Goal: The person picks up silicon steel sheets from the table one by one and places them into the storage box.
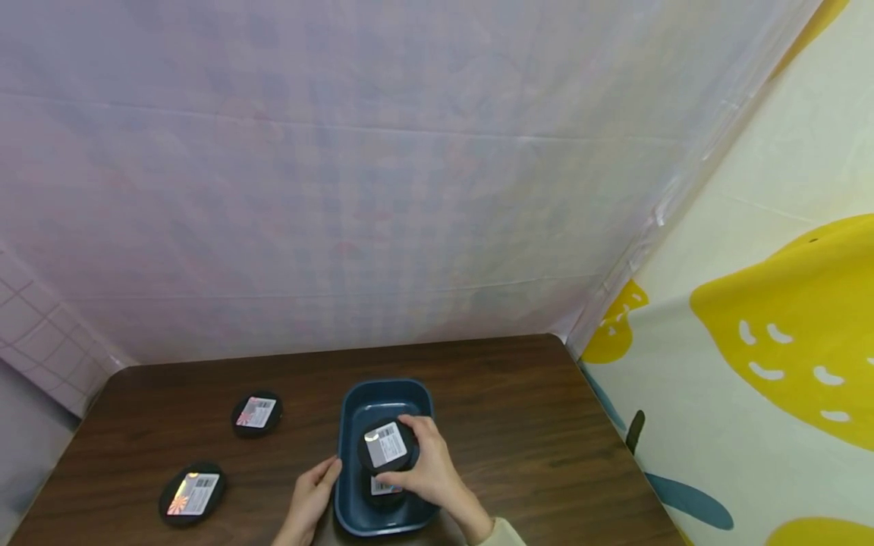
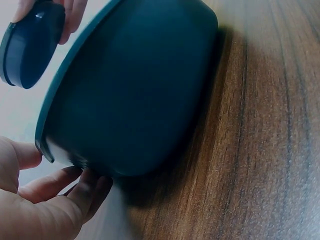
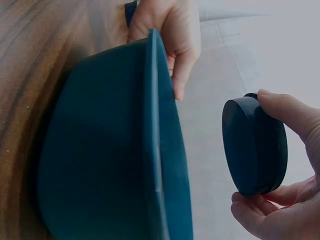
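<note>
A deep blue rectangular tray stands on the table. My left hand grips its left side, with the thumb at the rim and the fingers against the outer wall. Over the tray's opening, my right hand pinches a round, shallow black container between thumb and fingers. A silvery barcode label faces up on it. The right wrist view shows this container held above the rim, apart from the tray. Beneath it, another labelled black container lies in the tray, partly hidden by the held one and the hand.
Two more round black containers with shiny labels lie left of the tray, one farther back and one nearer. The brown wooden table meets a pale curtain behind and a lemon-patterned cloth at right.
</note>
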Motion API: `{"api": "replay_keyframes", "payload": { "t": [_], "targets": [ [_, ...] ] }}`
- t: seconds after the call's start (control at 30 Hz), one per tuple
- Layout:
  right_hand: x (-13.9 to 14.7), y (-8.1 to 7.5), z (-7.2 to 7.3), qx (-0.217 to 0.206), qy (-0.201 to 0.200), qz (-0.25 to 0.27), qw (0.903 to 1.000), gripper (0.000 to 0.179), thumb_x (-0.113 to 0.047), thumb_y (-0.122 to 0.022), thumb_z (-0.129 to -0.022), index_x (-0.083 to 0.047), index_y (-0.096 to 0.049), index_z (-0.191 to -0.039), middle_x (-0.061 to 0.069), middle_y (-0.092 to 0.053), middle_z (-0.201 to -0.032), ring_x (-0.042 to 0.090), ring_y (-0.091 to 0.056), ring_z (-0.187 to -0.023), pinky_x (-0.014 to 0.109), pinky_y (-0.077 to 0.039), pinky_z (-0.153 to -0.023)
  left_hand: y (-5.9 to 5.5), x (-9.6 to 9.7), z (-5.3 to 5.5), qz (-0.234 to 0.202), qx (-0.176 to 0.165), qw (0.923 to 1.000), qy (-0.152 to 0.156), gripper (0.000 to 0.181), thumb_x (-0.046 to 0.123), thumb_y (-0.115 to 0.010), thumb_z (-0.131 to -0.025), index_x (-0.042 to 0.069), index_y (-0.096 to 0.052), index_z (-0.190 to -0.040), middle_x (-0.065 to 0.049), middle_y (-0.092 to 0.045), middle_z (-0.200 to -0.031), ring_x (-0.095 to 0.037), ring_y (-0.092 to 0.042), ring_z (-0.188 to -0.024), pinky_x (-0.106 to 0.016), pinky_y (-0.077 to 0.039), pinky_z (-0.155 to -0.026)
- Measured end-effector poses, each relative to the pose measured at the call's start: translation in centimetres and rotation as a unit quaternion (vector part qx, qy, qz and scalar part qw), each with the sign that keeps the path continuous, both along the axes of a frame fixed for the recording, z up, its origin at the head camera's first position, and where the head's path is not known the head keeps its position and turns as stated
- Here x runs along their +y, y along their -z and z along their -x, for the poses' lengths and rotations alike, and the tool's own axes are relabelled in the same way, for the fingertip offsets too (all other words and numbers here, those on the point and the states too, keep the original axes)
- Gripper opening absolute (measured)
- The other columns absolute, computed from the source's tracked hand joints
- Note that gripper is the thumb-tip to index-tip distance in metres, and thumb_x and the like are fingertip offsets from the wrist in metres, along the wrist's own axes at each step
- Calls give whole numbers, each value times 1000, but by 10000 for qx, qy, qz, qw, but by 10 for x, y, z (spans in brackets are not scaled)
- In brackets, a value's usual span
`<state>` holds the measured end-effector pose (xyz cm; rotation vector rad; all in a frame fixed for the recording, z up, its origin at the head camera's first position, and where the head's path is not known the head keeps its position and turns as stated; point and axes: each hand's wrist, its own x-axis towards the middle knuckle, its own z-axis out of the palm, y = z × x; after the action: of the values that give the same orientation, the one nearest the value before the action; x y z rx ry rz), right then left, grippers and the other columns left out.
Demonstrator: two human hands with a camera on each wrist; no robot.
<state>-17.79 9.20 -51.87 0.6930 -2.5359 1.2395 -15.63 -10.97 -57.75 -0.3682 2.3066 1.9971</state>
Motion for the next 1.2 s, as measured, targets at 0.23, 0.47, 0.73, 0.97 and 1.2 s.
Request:
{"api": "replay_keyframes", "payload": {
  "t": [0.23,0.47,0.73,0.97,1.2],
  "targets": [
    [-2,13,-2,-176,-87,-203,9996,82,-30,-90,-56,2,-54,-121,9,-55,-112,19,-55,-99,33,-49,-87,-1,0,0,36,-20,10000,33,47,20,-46,-99,-19,-45,-126,-33,-47,-128,-45,-38,-125,-53,-31,-104],
    [-3,25,-4,-227,-72,-355,9991,81,-29,-91,-55,1,-54,-121,8,-54,-111,18,-55,-99,32,-49,-87,-1,0,-1,54,56,10000,32,47,20,-48,-99,-19,-45,-126,-32,-48,-128,-43,-39,-125,-52,-32,-104],
    [-2,32,-5,-347,-79,-448,9984,81,-28,-91,-55,4,-54,-120,7,-55,-109,17,-55,-97,31,-49,-85,0,0,-1,34,75,10000,43,48,21,-47,-99,-19,-45,-126,-32,-48,-128,-44,-40,-125,-52,-32,-104],
    [-1,37,-5,-397,-117,-513,9978,82,-28,-90,-55,5,-54,-120,8,-55,-109,17,-55,-98,30,-49,-86,-1,0,-1,37,26,10000,6,47,21,-47,-99,-17,-47,-126,-31,-49,-128,-42,-42,-124,-51,-33,-103],
    [-1,41,-5,-408,-88,-662,9969,82,-29,-90,-55,4,-53,-120,7,-54,-109,17,-54,-98,30,-49,-86,-1,0,-1,83,34,10000,12,47,21,-47,-99,-18,-46,-125,-31,-50,-127,-41,-43,-123,-51,-34,-103]
  ]
}}
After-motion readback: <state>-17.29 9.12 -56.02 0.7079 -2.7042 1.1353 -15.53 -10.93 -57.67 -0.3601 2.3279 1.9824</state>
